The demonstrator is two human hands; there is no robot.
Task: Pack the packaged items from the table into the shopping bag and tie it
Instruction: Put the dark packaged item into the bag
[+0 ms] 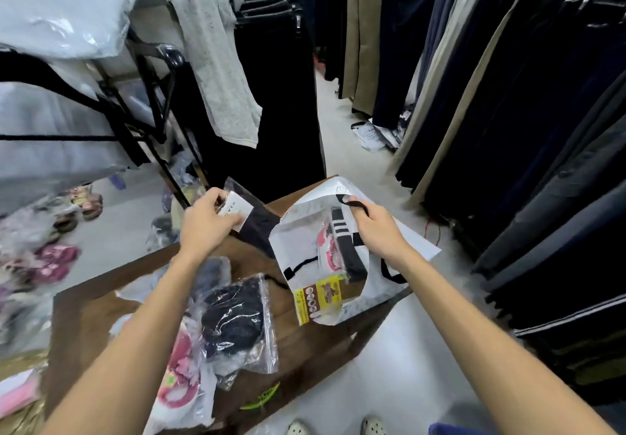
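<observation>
My right grip (374, 228) is holding the shopping bag (342, 251) open at the worktop's (301, 343) far corner while my left grip (210, 217) is feeding in 1 dark packet (252, 221), with several packets (233, 319) remaining, the tying still undone.

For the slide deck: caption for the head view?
Right hand holds the bag open; left hand brings a dark packet to it.

This is a clothes shop. Long rows of trousers (508, 95) hang on racks. Wrapped clothes (233, 319) lie on the bench (305, 343).
</observation>
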